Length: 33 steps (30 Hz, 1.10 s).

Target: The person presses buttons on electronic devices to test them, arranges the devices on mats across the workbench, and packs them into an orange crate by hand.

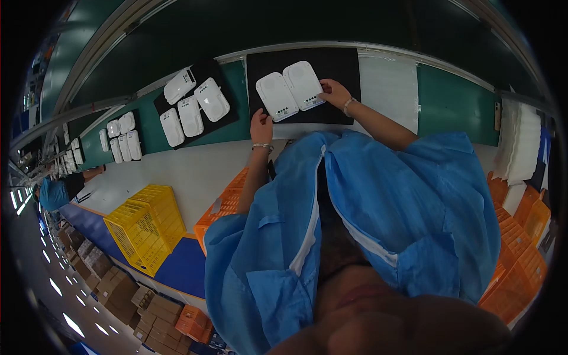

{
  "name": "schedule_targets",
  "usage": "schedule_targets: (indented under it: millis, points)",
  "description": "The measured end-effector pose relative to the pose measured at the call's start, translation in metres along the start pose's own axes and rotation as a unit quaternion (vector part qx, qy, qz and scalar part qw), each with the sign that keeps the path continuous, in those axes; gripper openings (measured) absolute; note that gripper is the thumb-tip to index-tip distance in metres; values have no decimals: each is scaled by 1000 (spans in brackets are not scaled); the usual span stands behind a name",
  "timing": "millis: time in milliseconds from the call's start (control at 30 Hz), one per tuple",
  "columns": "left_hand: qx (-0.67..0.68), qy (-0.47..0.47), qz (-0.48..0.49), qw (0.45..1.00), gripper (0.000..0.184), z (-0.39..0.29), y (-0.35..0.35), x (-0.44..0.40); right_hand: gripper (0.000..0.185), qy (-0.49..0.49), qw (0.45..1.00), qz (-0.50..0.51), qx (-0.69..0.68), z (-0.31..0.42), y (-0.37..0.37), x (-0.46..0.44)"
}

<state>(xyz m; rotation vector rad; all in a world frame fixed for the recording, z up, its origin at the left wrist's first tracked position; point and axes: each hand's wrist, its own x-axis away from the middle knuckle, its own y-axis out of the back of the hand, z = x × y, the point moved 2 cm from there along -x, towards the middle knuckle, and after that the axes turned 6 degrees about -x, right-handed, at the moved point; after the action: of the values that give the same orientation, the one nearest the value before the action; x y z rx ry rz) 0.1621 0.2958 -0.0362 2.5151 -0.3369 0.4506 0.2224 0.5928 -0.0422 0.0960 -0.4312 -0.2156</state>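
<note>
Two white rounded devices with small dark marks lie side by side on a black mat (331,62). My right hand (334,93) touches the lower right edge of the right device (303,83), its fingers bent near the corner. Beside the lower left edge of the left device (276,94) is my left hand (261,125), its fingers curled, with a bracelet on the wrist. Whether its fingertips touch the device or hold anything is too small to tell.
Several more white devices (190,116) lie on another black mat to the left, with others (124,139) farther along the green bench. Yellow crates (145,228) and orange crates (515,260) stand below. A person in blue (54,192) is at the far left.
</note>
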Motion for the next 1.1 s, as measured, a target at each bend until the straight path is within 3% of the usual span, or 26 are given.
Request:
schedule_targets:
  millis: [67, 367, 500, 567, 667, 767, 933, 1100]
  points:
    - [-173, -122, -4, 977, 36, -23, 6, 22, 57, 2, 1000, -1, 4, -1, -2, 0]
    - [-307, -280, 51, 908, 34, -31, -3, 49, 57, 22, 999, -31, 14, 8, -5, 8]
    - [-303, -228, 55, 924, 38, -32, -2, 46, 55, 4, 1000, -27, 10, 12, -4, 9]
    - [-210, -148, 23, 966, 45, -26, -1, 41, 54, -1, 1000, -21, 3, 9, -3, 7]
    - [-124, -110, -22, 986, 49, -30, -6, 30, 48, -5, 1000, -18, -8, -7, -1, -5]
    - [-126, -70, -28, 989, 51, -16, -17, 6, 45, -16, 1000, -7, -14, -16, -1, -12]
    - [-153, -55, -11, 987, 46, -11, -16, -14, 47, -63, 998, 7, -12, 1, 0, -9]
    - [-164, -84, -4, 983, 46, -14, -6, -27, 48, -41, 999, -24, -11, -14, -8, -11]
